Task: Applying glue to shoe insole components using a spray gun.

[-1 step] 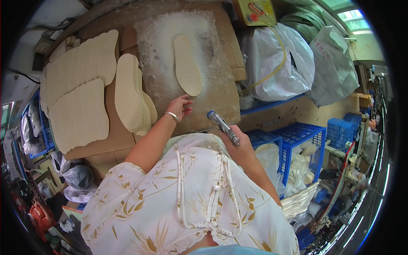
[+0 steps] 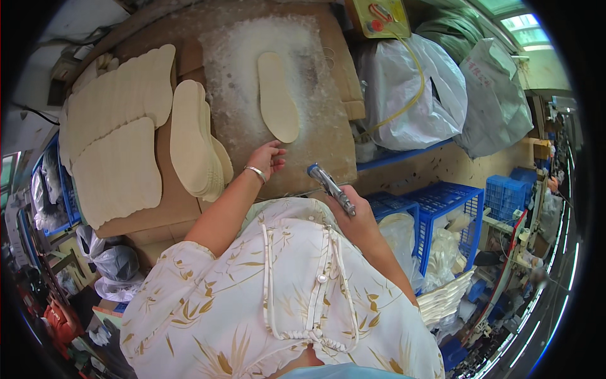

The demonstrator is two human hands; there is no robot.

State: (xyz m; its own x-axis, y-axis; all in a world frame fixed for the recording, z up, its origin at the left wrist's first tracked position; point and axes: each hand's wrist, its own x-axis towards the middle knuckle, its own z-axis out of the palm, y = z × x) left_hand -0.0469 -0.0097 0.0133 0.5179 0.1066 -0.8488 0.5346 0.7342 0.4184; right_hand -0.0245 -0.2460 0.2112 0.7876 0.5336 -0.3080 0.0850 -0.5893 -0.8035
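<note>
A single cream insole (image 2: 278,101) lies lengthwise on a whitish, coated patch of the brown cardboard work surface (image 2: 315,161). Just below its near end is my left hand (image 2: 269,159), with a metal bangle at the wrist. Its fingers are loosely bent and a little apart, and nothing shows in them. My right hand (image 2: 355,213) grips a metal spray gun (image 2: 332,189) with a blue tip, held at the near edge of the board and pointing up and left toward the insole. The grip itself is mostly hidden by my fingers.
Left of the board stands a stack of insoles (image 2: 192,142), with overlapping rows of insoles (image 2: 117,167) farther left. A yellow container (image 2: 379,19) with a yellow hose (image 2: 420,79) sits at the back right, beside a white plastic bag (image 2: 413,95). Blue crates (image 2: 448,211) stand at my right.
</note>
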